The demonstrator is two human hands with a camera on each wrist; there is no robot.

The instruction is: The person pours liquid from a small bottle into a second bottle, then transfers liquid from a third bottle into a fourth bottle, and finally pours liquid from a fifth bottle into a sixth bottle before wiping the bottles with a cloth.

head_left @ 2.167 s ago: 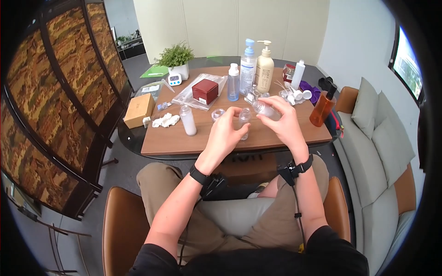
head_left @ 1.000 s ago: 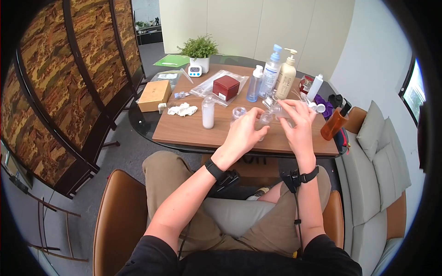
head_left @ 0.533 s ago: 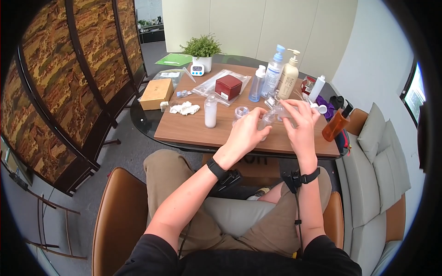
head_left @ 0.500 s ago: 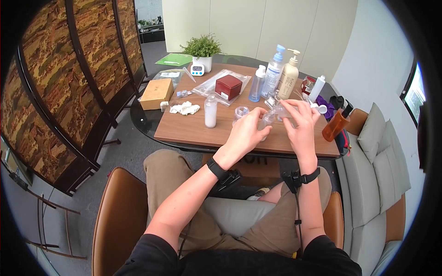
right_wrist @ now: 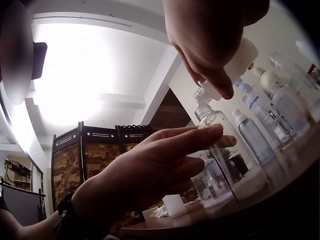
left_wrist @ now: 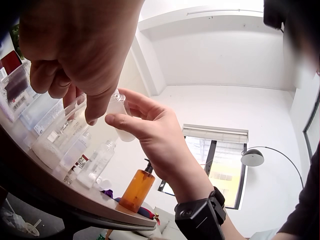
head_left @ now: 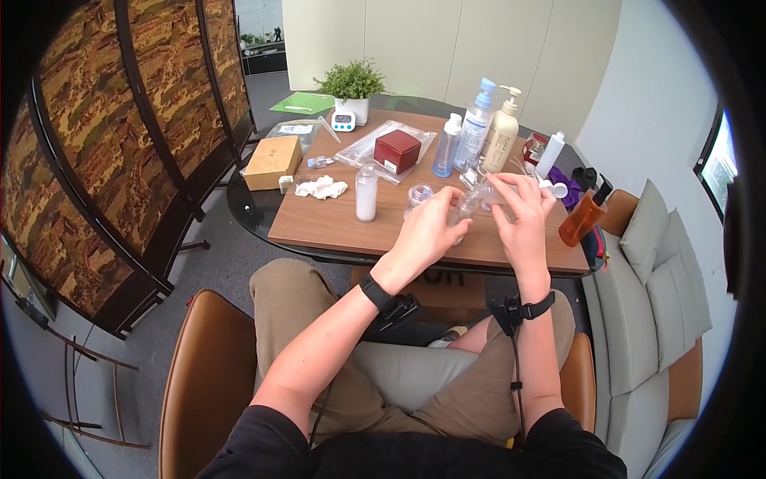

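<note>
My left hand (head_left: pixel 427 227) grips a clear bottle (right_wrist: pixel 206 115) upright at the table's near side, thumb and fingers around its upper part. In my right hand (head_left: pixel 523 211) is a second bottle (right_wrist: pixel 242 60) with a whitish body, pinched between thumb and fingers. It leans over, its threaded neck right at the open mouth of the clear bottle in the right wrist view. A small open clear jar (head_left: pixel 419 192) stands just beyond my left hand, partly hidden by it. Further left an uncapped bottle (head_left: pixel 365 198) with whitish contents stands upright.
Behind my hands are a blue foam-pump bottle (head_left: pixel 447 148), a blue-capped bottle (head_left: pixel 474 132) and a cream pump bottle (head_left: pixel 501 140). An amber pump bottle (head_left: pixel 582 219) stands at the right edge. Leftward lie crumpled tissue (head_left: pixel 321 188), a dark red box (head_left: pixel 397 152) and a cardboard box (head_left: pixel 273 164).
Since the oldest frame the head view has turned left, and the right hand's bottle has come to the clear bottle's mouth. Over the last half second both hands stay nearly still.
</note>
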